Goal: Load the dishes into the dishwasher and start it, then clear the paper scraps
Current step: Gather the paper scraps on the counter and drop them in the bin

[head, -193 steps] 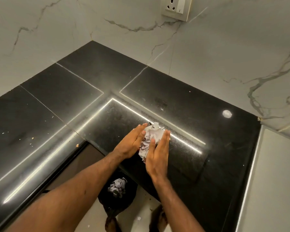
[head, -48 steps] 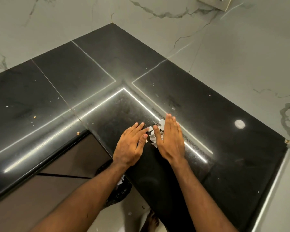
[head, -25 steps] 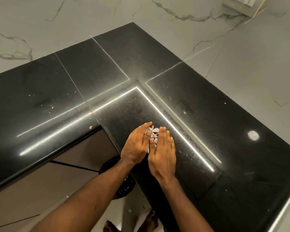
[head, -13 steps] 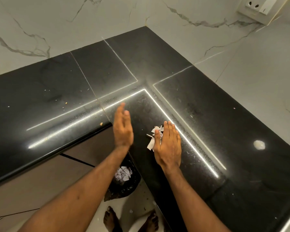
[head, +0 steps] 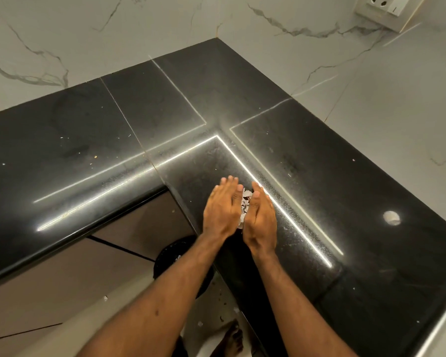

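Note:
A small heap of white paper scraps (head: 245, 202) lies on the black stone countertop (head: 319, 181) near its inner corner. My left hand (head: 223, 208) and my right hand (head: 260, 219) stand on edge on either side of the heap, fingers straight, pressing the scraps between the palms. Most of the heap is hidden between the two hands. No dishes or dishwasher are in view.
A black waste bin (head: 174, 256) with paper in it stands on the floor below the counter's edge, partly hidden by my left forearm. Small scraps lie on the floor near my foot (head: 229, 341). Marble walls meet at the corner; a wall socket (head: 386, 9) sits top right.
My left hand, which had swung away to the left half a second ago, has come back against the scraps. Both hands now enclose the heap again.

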Demonstrator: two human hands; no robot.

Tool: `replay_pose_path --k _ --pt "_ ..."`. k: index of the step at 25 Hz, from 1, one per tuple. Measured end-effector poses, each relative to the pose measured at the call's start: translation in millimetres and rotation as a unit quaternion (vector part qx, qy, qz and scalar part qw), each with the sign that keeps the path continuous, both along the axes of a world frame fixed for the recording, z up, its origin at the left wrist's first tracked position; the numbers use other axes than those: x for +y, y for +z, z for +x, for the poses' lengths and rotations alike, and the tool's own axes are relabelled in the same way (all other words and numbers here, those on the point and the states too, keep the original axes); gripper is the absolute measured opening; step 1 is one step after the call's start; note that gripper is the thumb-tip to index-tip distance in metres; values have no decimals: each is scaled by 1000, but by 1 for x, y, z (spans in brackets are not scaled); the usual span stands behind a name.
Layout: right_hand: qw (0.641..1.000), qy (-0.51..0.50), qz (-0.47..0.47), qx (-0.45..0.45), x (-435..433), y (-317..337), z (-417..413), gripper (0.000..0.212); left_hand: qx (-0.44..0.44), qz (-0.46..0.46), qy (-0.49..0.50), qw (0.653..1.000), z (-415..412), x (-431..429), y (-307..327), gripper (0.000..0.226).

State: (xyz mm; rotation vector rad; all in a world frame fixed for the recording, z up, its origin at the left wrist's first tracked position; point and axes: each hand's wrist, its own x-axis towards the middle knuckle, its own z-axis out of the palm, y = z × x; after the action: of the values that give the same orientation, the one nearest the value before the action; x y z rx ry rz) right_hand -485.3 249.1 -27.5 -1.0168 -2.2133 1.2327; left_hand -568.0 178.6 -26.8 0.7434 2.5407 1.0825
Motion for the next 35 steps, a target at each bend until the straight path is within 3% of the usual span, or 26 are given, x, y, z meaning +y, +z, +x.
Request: replay_pose_path --k 3,5,8,12,14,16,19,23,27,29,32,35 --pt "999 6 -36 33 4 1 6 57 -151 187 -3 971 14 -23 15 48" --pt "999 20 -33 27 10 3 3 58 -109 264 72 956 19 -43 14 48" --pt "992 114 25 -36 21 2 -7 56 -63 284 217 932 21 -69 -7 51" --pt "969 233 40 -76 18 6 -6 52 -206 387 343 831 37 -72 -45 65" --pt "964 263 -11 -41 10 12 6 50 -245 441 355 787 43 -64 -57 69" --pt "977 208 -39 -3 3 14 25 51 -272 480 366 749 47 -61 -59 68" --pt "987 150 32 -56 -8 7 47 58 -279 489 390 729 51 -61 -49 63" --pt "971 213 71 -78 -23 2 17 56 -263 501 400 721 56 -60 -50 66" --pt "945 310 78 -67 -50 3 -9 55 -301 589 373 651 53 -62 -55 67" --pt "935 353 3 -47 -59 7 -10 54 -335 622 374 601 55 -61 -49 61" --pt "918 285 -270 46 -62 15 1 52 -378 656 388 526 54 -64 -42 56" --pt "953 163 -240 88 -70 6 28 56 -406 649 407 499 54 -66 -34 54"
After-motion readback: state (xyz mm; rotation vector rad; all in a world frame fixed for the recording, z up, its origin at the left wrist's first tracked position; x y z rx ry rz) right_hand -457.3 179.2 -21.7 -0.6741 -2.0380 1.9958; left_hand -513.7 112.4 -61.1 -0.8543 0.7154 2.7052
